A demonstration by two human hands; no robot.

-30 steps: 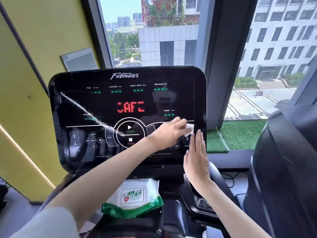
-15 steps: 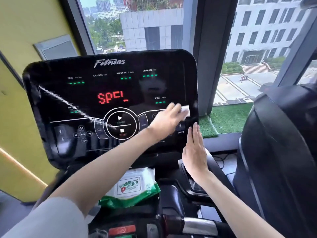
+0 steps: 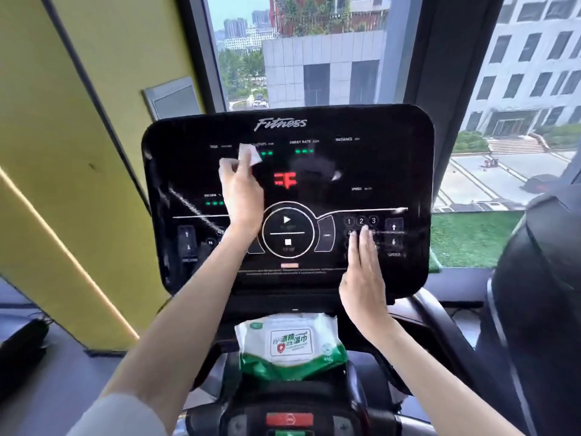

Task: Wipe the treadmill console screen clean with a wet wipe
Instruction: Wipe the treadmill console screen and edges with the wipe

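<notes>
The black glossy treadmill console screen [image 3: 371, 165] fills the middle of the head view, with red digits and green lights lit. My left hand [image 3: 242, 193] pinches a small white wet wipe [image 3: 249, 155] against the screen's upper left, near the calories readout. My right hand [image 3: 363, 278] lies flat with straight fingers on the lower right of the screen, fingertips over the number keys. A pale streak crosses the left side of the screen.
A green and white pack of wet wipes [image 3: 290, 344] sits in the tray below the console. A red safety key tab [image 3: 289, 419] shows lower down. A yellow wall [image 3: 63, 152] stands at left, a window behind, another black machine [image 3: 540, 294] at right.
My left hand has carried the wipe from the screen's right edge across to its upper left. My right hand has shifted from the right edge onto the number keys.
</notes>
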